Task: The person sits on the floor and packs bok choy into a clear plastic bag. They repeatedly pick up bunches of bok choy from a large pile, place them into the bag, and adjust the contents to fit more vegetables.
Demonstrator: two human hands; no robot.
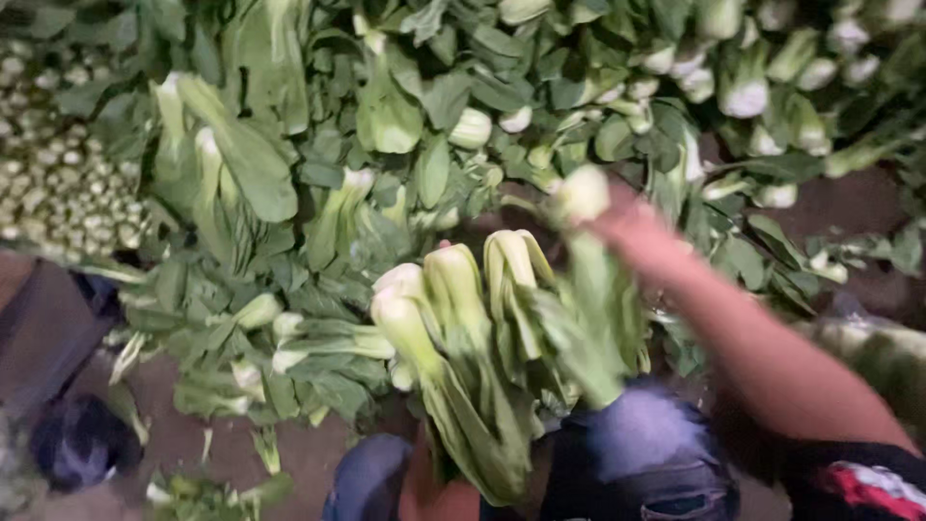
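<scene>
A bunch of leafy green stalks with pale bases (463,338) stands upright in the lower middle, held from beneath by my left hand (429,482), which is mostly hidden under the leaves. My right hand (632,232) reaches out from the lower right, blurred by motion, and grips a single pale-based stalk (588,251) just beside the bunch. My knees in blue trousers (637,444) sit below the bunch.
A large heap of the same leafy greens (386,125) covers the ground ahead and to both sides. A stack of bundled stalks (58,183) lies at far left. Loose leaves lie on brown ground (193,434) at lower left, near a dark object (82,444).
</scene>
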